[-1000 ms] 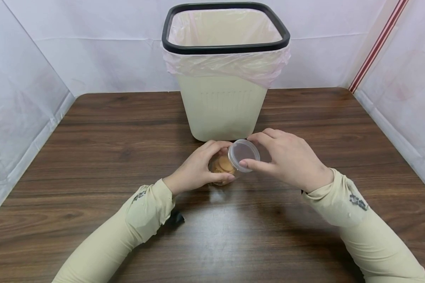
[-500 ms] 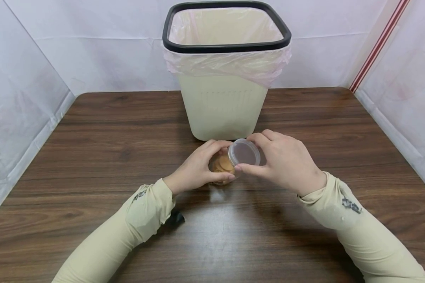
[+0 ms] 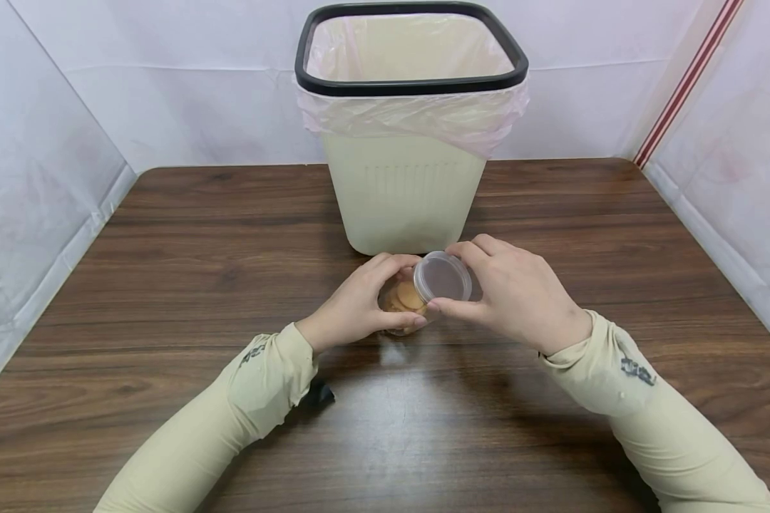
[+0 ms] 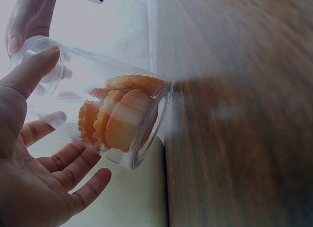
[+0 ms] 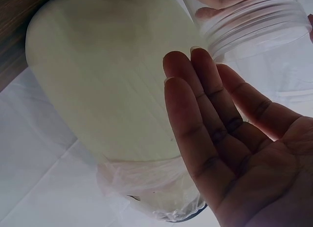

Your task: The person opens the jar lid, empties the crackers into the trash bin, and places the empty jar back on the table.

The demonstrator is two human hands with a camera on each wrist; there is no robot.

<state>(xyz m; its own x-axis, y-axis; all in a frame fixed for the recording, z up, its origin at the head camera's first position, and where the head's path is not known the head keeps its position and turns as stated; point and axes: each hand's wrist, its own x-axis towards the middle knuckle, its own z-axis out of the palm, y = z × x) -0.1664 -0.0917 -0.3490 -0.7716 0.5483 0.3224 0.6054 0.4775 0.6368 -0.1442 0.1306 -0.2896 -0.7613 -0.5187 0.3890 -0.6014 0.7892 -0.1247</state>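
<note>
Jar (image 3: 403, 298) tilts well inside the table's (image 3: 385, 434) edges, left grip (image 3: 358, 306) round it, right grip (image 3: 520, 288) pinching its top (image 3: 444, 276).

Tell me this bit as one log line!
left hand: holds tilted jar; right hand: pinches jar top; orange pieces: inside jar; bin: behind jar

Cream bin (image 3: 404, 199), pink liner (image 3: 411, 115), wooden tabletop (image 3: 218, 242) — white sheeting (image 3: 180, 114) behind

The bench (image 3: 199, 285) has brown wood grain and extends on both sides of the fingers (image 3: 394, 263). A cream bin (image 3: 404, 185) stands upright on it, just beyond the fingers. Between the fingers, a clear jar (image 4: 90, 75) is tilted, and its base edge appears to touch the bench.
</note>
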